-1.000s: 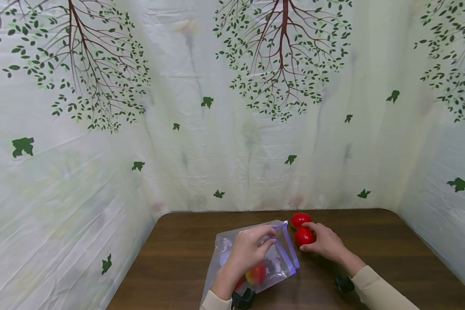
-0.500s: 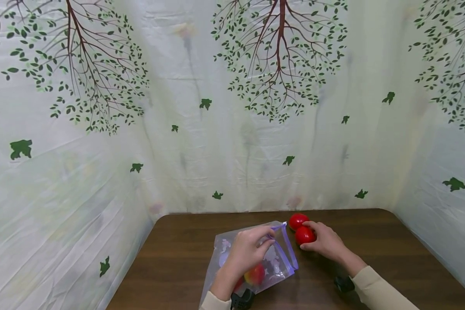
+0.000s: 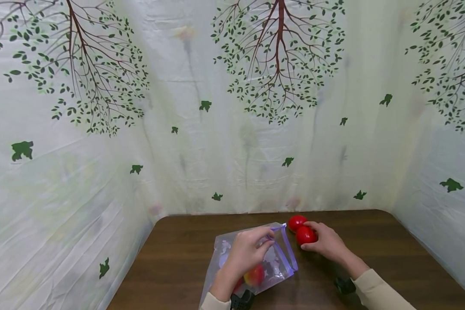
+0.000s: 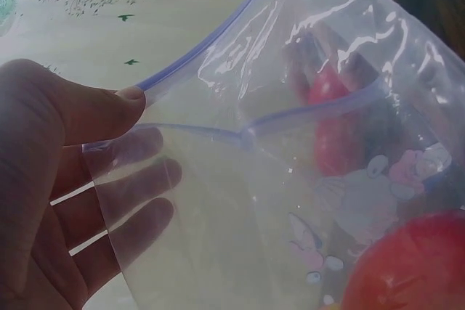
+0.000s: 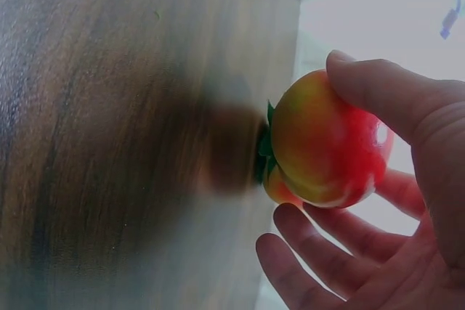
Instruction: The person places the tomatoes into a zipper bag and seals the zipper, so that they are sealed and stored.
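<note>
My left hand [image 3: 246, 252] pinches the purple zip edge of a clear bag [image 3: 280, 271] between thumb and fingers. In the left wrist view the bag's mouth gapes, and a red round fruit [image 4: 414, 270] shows large at lower right. Inside the bag in the head view lies a red-and-yellow fruit [image 3: 254, 274], with another red one partly hidden by my wrist. Right of the bag, my right hand [image 3: 327, 243] grips a red tomato [image 3: 305, 236]. Its yellowish underside and green leaves face the table in the right wrist view. A second tomato [image 3: 296, 222] sits just behind it.
The brown wooden table [image 3: 170, 262] ends at a rear edge against a pale curtain [image 3: 248, 172] printed with trees and leaves. Each wrist wears a black camera mount, such as the right one [image 3: 344, 285].
The gripped tomato has shifted slightly to the right, away from the second tomato. My left hand keeps its hold on the bag. The head view has tilted a little.
</note>
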A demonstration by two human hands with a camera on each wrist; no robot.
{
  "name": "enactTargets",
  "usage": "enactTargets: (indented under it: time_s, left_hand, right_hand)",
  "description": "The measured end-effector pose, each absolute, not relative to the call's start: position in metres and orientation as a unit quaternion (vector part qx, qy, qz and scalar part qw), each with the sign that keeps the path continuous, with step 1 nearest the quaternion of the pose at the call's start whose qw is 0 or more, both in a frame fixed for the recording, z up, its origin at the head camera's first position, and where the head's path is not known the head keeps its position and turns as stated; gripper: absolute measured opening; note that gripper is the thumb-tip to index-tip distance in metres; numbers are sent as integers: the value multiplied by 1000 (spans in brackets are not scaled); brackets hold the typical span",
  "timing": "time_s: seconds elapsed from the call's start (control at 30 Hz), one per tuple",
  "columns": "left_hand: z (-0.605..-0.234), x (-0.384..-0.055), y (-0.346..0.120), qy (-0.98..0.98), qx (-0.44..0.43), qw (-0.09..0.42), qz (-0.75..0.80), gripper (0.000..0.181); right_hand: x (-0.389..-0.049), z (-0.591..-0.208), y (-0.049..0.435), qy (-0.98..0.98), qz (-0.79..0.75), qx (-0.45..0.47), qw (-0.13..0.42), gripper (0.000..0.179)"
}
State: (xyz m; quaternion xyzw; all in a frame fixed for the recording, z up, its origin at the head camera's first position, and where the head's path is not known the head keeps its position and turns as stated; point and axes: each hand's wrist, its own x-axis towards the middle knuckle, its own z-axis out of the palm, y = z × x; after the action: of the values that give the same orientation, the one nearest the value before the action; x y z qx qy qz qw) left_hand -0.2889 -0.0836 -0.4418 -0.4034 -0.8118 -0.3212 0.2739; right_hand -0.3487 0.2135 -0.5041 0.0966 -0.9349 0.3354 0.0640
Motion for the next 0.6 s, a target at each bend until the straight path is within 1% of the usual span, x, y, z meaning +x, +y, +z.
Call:
enactTargets:
  time_s: [0.43,0.6]
  left_hand:
    - [-441,-288,-83,-806,-411,291,-312,15]
    - [-441,-287,-83,-807,-412,285,-314,14]
  right_hand:
    - [-342,-499,217,-926,358,92,78,82]
    - [-340,-497,219,-924,366,85,75,81]
